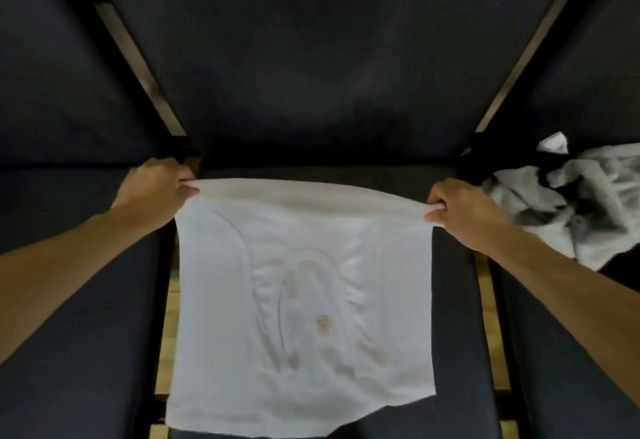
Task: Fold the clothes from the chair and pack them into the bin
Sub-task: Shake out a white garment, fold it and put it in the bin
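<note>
A white shirt [304,300] is stretched out flat over a dark chair seat [311,171] in the middle of the head view, with a small logo showing through the cloth. My left hand [156,189] pinches its far left corner. My right hand [464,210] pinches its far right corner. The far edge is pulled taut between both hands and folded over. No bin is in view.
A heap of white and black clothes [581,203] lies on the chair at the right. Dark padded chairs [79,334] stand side by side, with narrow gaps showing wooden floor [485,303] between them. Dark seat backs [311,57] fill the far side.
</note>
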Demonstrator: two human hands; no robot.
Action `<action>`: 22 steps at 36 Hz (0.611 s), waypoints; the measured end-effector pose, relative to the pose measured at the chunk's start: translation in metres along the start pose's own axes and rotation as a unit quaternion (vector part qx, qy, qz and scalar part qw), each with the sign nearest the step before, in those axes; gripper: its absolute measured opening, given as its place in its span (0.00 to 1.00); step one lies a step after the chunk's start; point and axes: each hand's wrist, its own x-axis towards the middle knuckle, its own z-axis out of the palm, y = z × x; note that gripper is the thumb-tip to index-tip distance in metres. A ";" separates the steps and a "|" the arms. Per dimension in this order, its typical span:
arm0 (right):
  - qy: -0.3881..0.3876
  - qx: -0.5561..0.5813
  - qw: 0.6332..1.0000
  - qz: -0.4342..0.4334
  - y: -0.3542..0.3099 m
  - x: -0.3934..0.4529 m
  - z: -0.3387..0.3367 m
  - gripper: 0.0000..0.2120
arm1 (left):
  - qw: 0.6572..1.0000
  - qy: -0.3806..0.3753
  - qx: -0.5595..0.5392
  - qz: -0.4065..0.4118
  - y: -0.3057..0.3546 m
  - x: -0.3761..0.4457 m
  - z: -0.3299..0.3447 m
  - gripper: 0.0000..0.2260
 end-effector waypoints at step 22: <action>0.031 -0.074 0.984 -0.156 0.008 -0.139 0.067 0.33 | 0.976 0.005 0.072 0.204 -0.031 -0.166 0.027 0.22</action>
